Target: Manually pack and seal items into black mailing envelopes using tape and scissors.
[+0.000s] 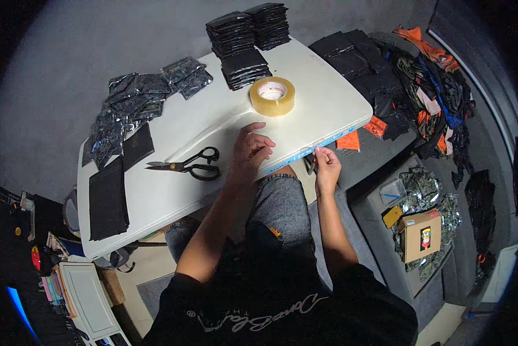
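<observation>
My left hand (251, 149) hovers over the table's near edge, fingers loosely bent and apart, with nothing visible in it. At that edge, my right hand (327, 165) has thumb and fingers pinched together beside a blue printed strip (296, 157) along the rim. Whatever the pinch holds is hidden; a small dark shape shows just left of it. Black-handled scissors (196, 166) lie on the white table (316, 86), left of my left hand. A wide roll of clear yellowish tape (272, 97) lies flat beyond my hands.
Stacked black packets (244, 68) stand at the far edge. Shiny black bags (129, 98) and flat black pieces (109, 199) cover the table's left side. On the right are black packages (357, 55), heaped clothing (432, 98) and a cardboard box (422, 235). A white cabinet (89, 294) stands lower left.
</observation>
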Tool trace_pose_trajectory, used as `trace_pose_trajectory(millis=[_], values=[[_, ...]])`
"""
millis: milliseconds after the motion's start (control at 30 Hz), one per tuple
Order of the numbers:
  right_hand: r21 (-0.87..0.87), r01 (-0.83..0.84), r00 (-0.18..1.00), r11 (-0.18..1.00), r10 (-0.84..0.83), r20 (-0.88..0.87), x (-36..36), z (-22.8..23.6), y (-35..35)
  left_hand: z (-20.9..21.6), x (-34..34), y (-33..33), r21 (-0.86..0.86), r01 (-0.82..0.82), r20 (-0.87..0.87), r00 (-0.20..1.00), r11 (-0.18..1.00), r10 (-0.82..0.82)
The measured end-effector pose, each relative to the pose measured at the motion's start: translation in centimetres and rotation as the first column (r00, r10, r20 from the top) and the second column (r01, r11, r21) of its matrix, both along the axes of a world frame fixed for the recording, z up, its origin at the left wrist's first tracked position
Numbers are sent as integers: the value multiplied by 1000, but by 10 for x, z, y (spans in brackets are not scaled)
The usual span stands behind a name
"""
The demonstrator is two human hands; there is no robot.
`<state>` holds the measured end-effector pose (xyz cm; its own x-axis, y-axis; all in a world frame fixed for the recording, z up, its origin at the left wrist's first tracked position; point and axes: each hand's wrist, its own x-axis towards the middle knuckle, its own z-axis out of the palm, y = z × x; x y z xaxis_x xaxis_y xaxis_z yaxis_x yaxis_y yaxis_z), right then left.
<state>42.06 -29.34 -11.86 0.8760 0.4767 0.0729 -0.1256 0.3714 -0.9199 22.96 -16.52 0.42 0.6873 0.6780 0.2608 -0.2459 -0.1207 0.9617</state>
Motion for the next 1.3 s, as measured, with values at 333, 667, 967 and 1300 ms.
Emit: trace_pose_trajectory(millis=[333,667,967,1300], values=[[-23,-39,973,999,33,-229,10,-6,-1,-1,-3,7,0,101,71,992,995,-100],[-3,136,971,991,-132,199,-55,2,-8,-1,-12,14,-201,335,279,920,921,-274],[222,-227,963,948,253,-95,-103,121,34,1,-10,7,-159,317,203,937,935,-283],[140,48,998,989,-53,28,-102,94,25,5,-3,-1,78,148,-25,989,986,-147]])
